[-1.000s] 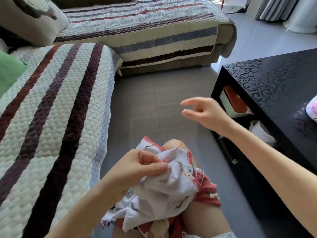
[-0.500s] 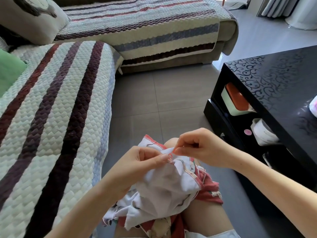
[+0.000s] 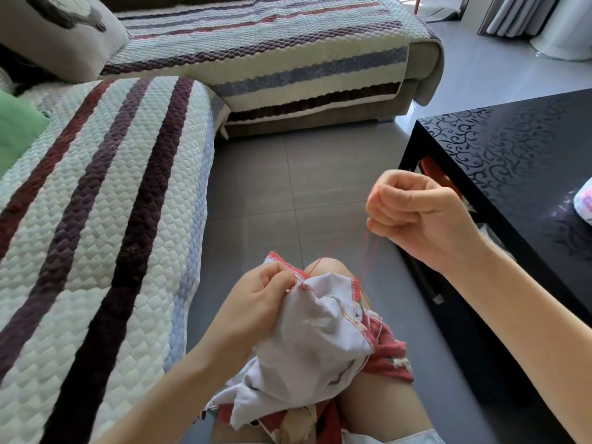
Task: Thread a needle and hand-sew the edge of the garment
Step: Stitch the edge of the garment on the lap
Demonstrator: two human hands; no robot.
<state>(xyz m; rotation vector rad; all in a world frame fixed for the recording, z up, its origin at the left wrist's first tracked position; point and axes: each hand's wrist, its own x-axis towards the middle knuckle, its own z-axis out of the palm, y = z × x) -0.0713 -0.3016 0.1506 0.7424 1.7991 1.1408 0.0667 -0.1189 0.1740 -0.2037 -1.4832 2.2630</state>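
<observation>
Right grip [image 3: 416, 219] risen from garment [image 3: 320, 331] edge toward centre-right, fingers curled on red thread [image 3: 363, 257]; left grip [image 3: 259, 302] pinches garment edge. Step: pulling stitch through. Next: draw slack out gently.

Bright daylight from upper right, glare on glossy black table [image 3: 499, 149], wide-angle bending at edges, sharp focus

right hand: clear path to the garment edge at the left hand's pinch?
Probably yes: the right hand hangs above the garment edge with only red thread between them; the left hand pinches the cloth beside that spot, not over it.
</observation>
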